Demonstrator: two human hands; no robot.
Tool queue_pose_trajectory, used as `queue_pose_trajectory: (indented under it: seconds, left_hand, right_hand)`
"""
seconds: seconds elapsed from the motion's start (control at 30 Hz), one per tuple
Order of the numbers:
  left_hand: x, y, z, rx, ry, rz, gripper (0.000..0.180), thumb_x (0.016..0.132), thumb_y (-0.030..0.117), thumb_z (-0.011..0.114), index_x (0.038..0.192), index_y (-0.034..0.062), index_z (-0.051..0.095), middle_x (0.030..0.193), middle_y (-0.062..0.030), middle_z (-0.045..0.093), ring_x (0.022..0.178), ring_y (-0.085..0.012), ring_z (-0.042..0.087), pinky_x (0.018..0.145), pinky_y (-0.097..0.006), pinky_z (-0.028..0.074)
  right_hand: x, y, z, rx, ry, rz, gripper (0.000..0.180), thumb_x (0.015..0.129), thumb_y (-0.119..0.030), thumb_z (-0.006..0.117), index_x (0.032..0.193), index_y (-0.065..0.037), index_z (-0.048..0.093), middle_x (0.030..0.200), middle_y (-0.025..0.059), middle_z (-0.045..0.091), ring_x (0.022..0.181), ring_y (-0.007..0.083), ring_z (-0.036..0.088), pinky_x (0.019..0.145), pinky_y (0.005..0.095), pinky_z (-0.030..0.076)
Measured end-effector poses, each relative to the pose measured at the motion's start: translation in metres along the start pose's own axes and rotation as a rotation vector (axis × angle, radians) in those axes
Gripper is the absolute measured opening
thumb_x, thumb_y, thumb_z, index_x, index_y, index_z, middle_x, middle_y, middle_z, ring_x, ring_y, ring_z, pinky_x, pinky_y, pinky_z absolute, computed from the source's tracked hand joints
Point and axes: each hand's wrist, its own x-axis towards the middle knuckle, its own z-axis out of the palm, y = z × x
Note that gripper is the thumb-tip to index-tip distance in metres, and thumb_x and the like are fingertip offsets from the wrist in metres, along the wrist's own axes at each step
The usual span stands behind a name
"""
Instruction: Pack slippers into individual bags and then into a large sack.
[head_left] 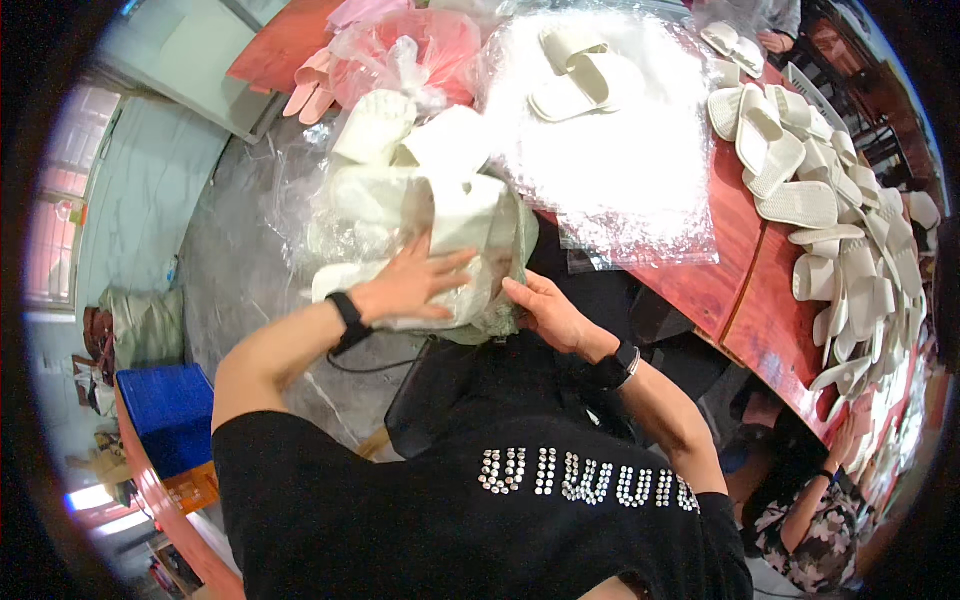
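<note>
A large clear plastic bag (318, 235) full of cream-white slippers (455, 215) stands in front of me, below the table's left end. My left hand (410, 287) lies on its near side, fingers spread, pressing against the plastic and slippers. At the bag's right edge, my right hand (548, 313) has its thumb and fingers closed on the plastic rim, with some fingertips hidden behind it. Beyond the right hand, a pair of cream slippers (572, 90) rests on a shiny stack of clear plastic bags (640, 190).
The red wooden table (775, 325) runs to the right, bearing a heap of cream slippers (800, 160). A pink-filled bag (430, 50) and pink slippers (314, 90) lie at the back. Co-workers include a person in a floral top (815, 535). A blue crate (165, 420) stands at left.
</note>
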Motion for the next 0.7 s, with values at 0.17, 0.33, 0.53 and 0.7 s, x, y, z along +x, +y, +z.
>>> queue_pose_trajectory:
  seconds: [0.17,0.33,0.53,0.7]
  left_hand:
    - [0.006,-0.001,0.008,-0.03,0.042,0.036,0.06,0.066,0.048,0.061,0.117,0.0187,0.049,0.139,0.0006,0.021,0.119,-0.0492,0.017,0.097,-0.058,0.02]
    - [0.009,0.03,-0.041,0.057,-0.113,-0.109,0.059,0.065,0.04,0.066,0.118,0.0205,0.049,0.139,-0.0019,0.02,0.122,-0.0468,0.012,0.097,-0.058,0.02]
    - [0.026,0.061,-0.106,-0.075,0.015,-0.19,0.039,0.077,0.021,0.058,0.115,0.0161,0.05,0.124,-0.0111,0.042,0.102,-0.0309,0.049,0.083,-0.041,0.041]
    - [0.066,0.075,-0.116,-0.046,0.34,-0.272,0.036,0.076,0.016,0.057,0.112,0.0123,0.051,0.109,-0.0121,0.052,0.079,-0.0287,0.058,0.064,-0.035,0.048]
  right_hand:
    - [-0.012,-0.002,0.001,0.037,-0.094,0.045,0.031,0.089,-0.025,0.046,0.113,-0.007,0.045,0.101,-0.0009,0.053,0.083,0.0055,0.049,0.069,0.0217,0.042]
    - [-0.017,0.004,-0.027,-0.509,-0.263,-0.062,0.034,0.086,-0.021,0.05,0.114,-0.003,0.043,0.103,0.0062,0.051,0.093,0.0116,0.046,0.078,0.0268,0.04]
    - [-0.032,-0.005,-0.041,-0.694,-0.186,0.067,0.047,0.084,-0.025,0.053,0.122,-0.002,0.037,0.114,0.0143,0.049,0.105,0.0198,0.047,0.088,0.0315,0.038]
    - [-0.076,-0.003,-0.065,-0.92,-0.15,-0.173,0.047,0.084,-0.029,0.052,0.122,-0.006,0.04,0.112,0.0176,0.048,0.104,0.0279,0.049,0.087,0.0335,0.041]
